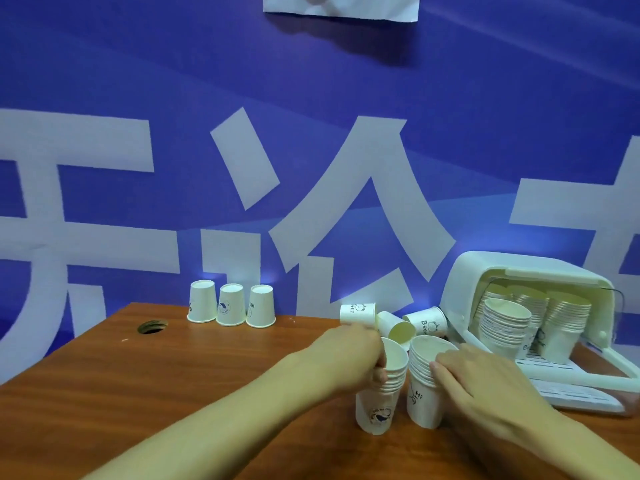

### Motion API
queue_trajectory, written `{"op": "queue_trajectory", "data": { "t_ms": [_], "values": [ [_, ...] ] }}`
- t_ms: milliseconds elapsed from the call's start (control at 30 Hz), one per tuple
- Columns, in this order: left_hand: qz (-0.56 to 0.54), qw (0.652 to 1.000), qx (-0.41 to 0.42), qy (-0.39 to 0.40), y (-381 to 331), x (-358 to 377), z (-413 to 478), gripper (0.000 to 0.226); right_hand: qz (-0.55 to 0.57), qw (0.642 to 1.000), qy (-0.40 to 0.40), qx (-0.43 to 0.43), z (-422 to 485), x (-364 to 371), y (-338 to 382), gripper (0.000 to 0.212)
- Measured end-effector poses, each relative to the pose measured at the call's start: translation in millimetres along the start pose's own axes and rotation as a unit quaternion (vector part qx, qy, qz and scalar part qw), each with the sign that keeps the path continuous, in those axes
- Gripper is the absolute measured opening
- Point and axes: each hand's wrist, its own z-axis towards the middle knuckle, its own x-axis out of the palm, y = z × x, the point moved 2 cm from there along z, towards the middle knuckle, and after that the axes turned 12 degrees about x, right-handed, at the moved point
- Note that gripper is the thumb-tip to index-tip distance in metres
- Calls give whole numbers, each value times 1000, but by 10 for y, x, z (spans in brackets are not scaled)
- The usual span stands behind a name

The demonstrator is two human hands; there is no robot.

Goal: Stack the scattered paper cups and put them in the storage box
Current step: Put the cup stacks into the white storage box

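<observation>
Hands (346,355) (485,386) grip two cup stacks (379,403) (424,382), one each; three inverted cups (229,309), three toppled cups (394,327).

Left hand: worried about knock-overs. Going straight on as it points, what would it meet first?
Past the stack the left hand grips, probably the tipped cup lying just beyond; depth is unclear.

Open tabletop (166,393) spreads left of two front stacks (424,407). Three tipped cups (394,323) lie just behind them, beside the box (485,271); stored stacks (505,323) crowd its mouth. Three upturned cups (229,308) line the wall (311,209).
</observation>
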Motion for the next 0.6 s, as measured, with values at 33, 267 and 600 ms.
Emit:
{"op": "queue_trajectory", "data": {
  "t_ms": [33, 267, 600],
  "values": [
    [12, 1000, 3, -8, -2, 17, -22, 19, -12, 1000, 1, -2, 16, -54, 3, 46],
    [-70, 987, 3, -142, 473, -140, -232, 35, -8, 993, -111, -51, 714, -616, 341, 14],
    [159, 938, -293, -97, 2521, -84, -860, 43, -80, 965, 117, -219, 2135, 150, 2012, 55]
  ]
}}
